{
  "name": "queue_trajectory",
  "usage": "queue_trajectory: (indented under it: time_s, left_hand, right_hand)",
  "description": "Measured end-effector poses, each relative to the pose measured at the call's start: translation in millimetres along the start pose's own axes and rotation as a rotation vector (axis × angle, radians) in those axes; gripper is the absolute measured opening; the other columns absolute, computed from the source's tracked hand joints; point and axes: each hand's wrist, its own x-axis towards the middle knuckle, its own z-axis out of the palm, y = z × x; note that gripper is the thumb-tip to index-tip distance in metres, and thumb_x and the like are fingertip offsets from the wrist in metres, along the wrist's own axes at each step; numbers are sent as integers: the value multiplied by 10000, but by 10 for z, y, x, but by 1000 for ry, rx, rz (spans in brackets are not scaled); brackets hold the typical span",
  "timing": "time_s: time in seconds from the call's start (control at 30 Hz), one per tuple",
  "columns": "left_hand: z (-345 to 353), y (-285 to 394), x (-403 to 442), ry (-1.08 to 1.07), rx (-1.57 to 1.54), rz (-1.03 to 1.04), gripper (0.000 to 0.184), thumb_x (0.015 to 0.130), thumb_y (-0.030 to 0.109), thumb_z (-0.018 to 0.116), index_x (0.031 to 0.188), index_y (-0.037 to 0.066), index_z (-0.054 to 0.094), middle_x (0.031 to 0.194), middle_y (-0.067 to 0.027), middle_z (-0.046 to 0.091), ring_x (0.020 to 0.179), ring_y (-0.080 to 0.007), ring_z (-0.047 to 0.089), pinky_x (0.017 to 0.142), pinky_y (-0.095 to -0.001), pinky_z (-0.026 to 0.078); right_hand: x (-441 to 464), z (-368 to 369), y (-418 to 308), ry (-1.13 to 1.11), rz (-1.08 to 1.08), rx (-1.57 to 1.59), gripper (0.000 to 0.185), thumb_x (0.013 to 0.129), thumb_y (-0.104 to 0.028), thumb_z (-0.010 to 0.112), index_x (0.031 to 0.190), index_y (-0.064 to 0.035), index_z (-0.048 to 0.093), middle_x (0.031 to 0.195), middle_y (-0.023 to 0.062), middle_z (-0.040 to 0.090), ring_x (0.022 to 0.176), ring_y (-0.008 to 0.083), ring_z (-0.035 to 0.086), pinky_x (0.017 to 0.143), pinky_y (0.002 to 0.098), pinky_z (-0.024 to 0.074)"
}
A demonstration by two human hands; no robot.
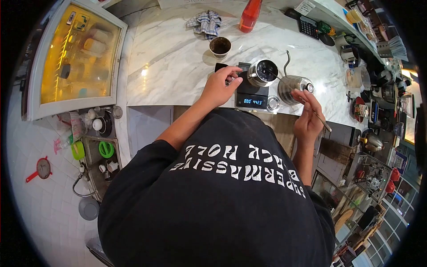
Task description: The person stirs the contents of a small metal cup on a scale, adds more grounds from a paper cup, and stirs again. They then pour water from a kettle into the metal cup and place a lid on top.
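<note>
My right hand grips the long thin handle of a stirring spoon. Its far end dips into the dark liquid of a round metal-rimmed vessel. That vessel stands on a black digital scale with a lit display. Beside the vessel, to the left, my left hand has its fingers curled at the scale's edge, against a dark part that I cannot make out. A steel gooseneck kettle stands just right of the scale, partly behind my right hand. A small clear round container is by the display.
A cup with dark grounds, a checked cloth and a red bottle stand farther back on the marble counter. A calculator lies at the back right. Left are a yellow-lit glass-door cabinet and a sink.
</note>
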Motion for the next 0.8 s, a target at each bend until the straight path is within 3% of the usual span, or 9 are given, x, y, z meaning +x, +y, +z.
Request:
queue_trajectory:
  time_s: [0.23, 0.43, 0.57, 0.67, 0.8]
  left_hand:
    - [-10, 43, 5, -13, 14, 8, 322, 908, 192, 707, 1203, 66, 679, 969, -105, 695, 852, -211, 660, 778, -337, 531]
    - [3, 42, 2, -36, 20, 21, 331, 909, 193, 706, 1206, 51, 669, 977, -106, 691, 861, -211, 657, 786, -335, 530]
    - [55, 64, -2, -87, 24, 14, 333, 909, 188, 706, 1206, 43, 663, 974, -105, 689, 865, -213, 655, 792, -337, 529]
    - [60, 81, 1, -108, 17, 6, 338, 934, 170, 687, 1254, 68, 651, 997, -75, 692, 899, -165, 636, 818, -319, 513]
    - [71, 67, -1, -96, 19, 0, 340, 927, 174, 695, 1244, 60, 652, 990, -82, 689, 886, -176, 638, 805, -324, 517]
  right_hand:
    - [102, 16, -65, 12, 50, -13, 276, 1070, -8, 419, 1299, 74, 549, 1172, 219, 700, 1057, 296, 707, 969, 386, 544]
    - [188, -177, -104, -188, -56, -125, 249, 1047, 33, 452, 1249, 54, 596, 1147, 212, 712, 1065, 277, 711, 958, 366, 543]
    - [291, -216, -129, -162, -92, -116, 284, 949, 99, 571, 1194, -11, 664, 1055, 180, 734, 954, 273, 727, 843, 323, 558]
    - [248, -280, -127, -209, -121, -154, 305, 932, 112, 578, 1199, -12, 660, 1060, 187, 730, 949, 287, 726, 842, 329, 559]
    - [195, -178, -174, -167, -143, -158, 328, 920, 129, 567, 1199, -16, 659, 1066, 198, 728, 954, 301, 726, 843, 338, 560]
